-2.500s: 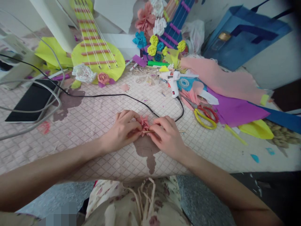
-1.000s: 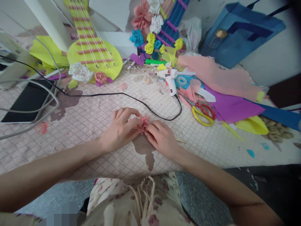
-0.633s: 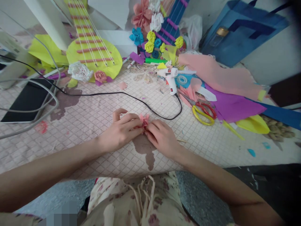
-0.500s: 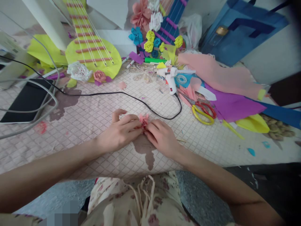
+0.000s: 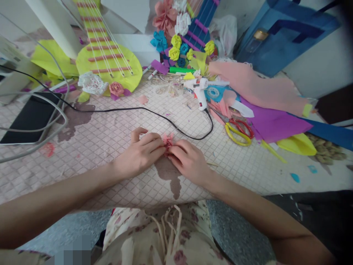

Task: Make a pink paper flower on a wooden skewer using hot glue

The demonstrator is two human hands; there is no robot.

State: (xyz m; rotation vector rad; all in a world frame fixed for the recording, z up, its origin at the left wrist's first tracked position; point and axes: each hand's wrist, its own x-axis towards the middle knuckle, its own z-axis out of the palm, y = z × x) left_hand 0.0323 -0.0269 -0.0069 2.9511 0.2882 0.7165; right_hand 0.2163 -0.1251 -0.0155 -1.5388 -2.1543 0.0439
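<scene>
Between my two hands is a small pink paper flower (image 5: 168,140), its crinkled petals pointing up. My left hand (image 5: 143,151) pinches it from the left, index finger curled and raised. From the right, my right hand (image 5: 190,159) has its fingertips closed on the flower's lower edge. Fingers of both hands hide part of it. A brown stain (image 5: 169,175) marks the quilted tablecloth below. Beyond the hands lies a white glue gun (image 5: 200,94), its black cord (image 5: 176,127) curving across the cloth.
Scissors (image 5: 238,133) with red and yellow handles lie at right, by purple paper (image 5: 275,123) and pink crepe paper (image 5: 253,82). A yellow paper guitar (image 5: 110,68) leans at the back left; a phone (image 5: 33,117) lies under grey cables. A blue bag (image 5: 281,40) stands back right.
The right fingertips have shifted very slightly on the pink flower. Both hands otherwise keep the same place and grip.
</scene>
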